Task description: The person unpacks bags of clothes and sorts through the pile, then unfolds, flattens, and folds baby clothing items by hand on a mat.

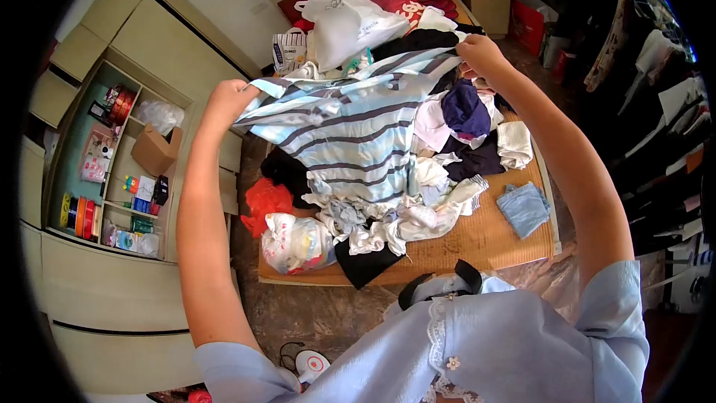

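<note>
A blue and white garment with dark stripes (358,130) is stretched out between my two hands above the bed. At its left corner, my left hand (230,101) is closed on the cloth. The fingers of my right hand (479,58) grip the opposite upper corner. Below and around the garment lies a heap of clothes, with a dark purple piece (465,110) to the right and crumpled white pieces (406,225) nearer to me. A folded blue denim piece (523,210) and a folded cream cloth (514,145) rest on the right side of the bed.
The bed's tan mat (462,242) shows near its front edge. White plastic bags (350,26) stand behind the heap, and a red bag (267,205) lies at the left. An open shelf cabinet (112,172) is on the left; hanging clothes (656,127) line the right.
</note>
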### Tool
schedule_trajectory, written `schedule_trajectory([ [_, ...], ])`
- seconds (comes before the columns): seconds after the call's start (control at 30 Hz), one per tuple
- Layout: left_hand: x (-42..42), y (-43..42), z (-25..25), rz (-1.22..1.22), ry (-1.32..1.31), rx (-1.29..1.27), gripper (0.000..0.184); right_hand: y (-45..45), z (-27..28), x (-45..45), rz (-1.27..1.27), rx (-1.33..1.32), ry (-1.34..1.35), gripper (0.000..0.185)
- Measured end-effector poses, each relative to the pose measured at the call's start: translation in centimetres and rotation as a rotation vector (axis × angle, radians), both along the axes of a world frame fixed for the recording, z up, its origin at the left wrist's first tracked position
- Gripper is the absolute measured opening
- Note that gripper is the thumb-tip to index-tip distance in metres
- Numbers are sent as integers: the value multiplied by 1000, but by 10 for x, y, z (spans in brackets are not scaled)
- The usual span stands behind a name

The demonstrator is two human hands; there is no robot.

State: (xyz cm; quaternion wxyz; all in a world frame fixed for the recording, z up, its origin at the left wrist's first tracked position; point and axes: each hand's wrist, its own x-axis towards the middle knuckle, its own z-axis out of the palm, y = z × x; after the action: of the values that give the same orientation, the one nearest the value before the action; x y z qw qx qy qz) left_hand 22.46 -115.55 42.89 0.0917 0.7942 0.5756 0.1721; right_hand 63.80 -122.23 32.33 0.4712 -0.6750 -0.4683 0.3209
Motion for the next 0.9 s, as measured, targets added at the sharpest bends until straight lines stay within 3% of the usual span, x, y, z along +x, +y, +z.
schedule_trajectory([
  [0.1,-2,6,0,-3,-71,42,34,4,-13,-3,23,114,89,16],
  [0.17,-1,10,-4,-54,-264,-1,34,-13,1,-17,36,66,67,17],
  [0.27,10,3,3,-9,-325,-53,36,-12,5,-22,135,-31,179,23],
  [0.33,13,2,4,-5,-273,-12,37,-10,4,-22,217,-99,325,24],
  [0.43,11,2,0,-15,-241,57,38,-22,11,-27,287,-151,340,20],
  [0.53,8,6,-11,-44,-299,94,36,-22,3,-25,367,-103,272,14],
  [0.6,10,2,-17,-77,-292,156,34,-13,-5,-22,412,-134,-10,18],
  [0.63,4,9,-24,-78,7,81,31,-6,-11,-19,432,-150,-151,20],
  [0.67,-2,12,-34,-97,480,236,31,1,-19,-21,312,-111,-89,20],
  [0.73,-1,20,-36,57,405,243,33,28,-19,-21,68,-17,30,22],
  [0.77,0,25,-32,65,341,280,33,42,-17,-18,61,56,227,23],
  [0.8,0,24,-29,72,280,305,33,40,3,-27,-65,47,218,24],
  [0.9,1,21,-27,127,168,349,34,36,22,-34,-56,221,344,26],
])
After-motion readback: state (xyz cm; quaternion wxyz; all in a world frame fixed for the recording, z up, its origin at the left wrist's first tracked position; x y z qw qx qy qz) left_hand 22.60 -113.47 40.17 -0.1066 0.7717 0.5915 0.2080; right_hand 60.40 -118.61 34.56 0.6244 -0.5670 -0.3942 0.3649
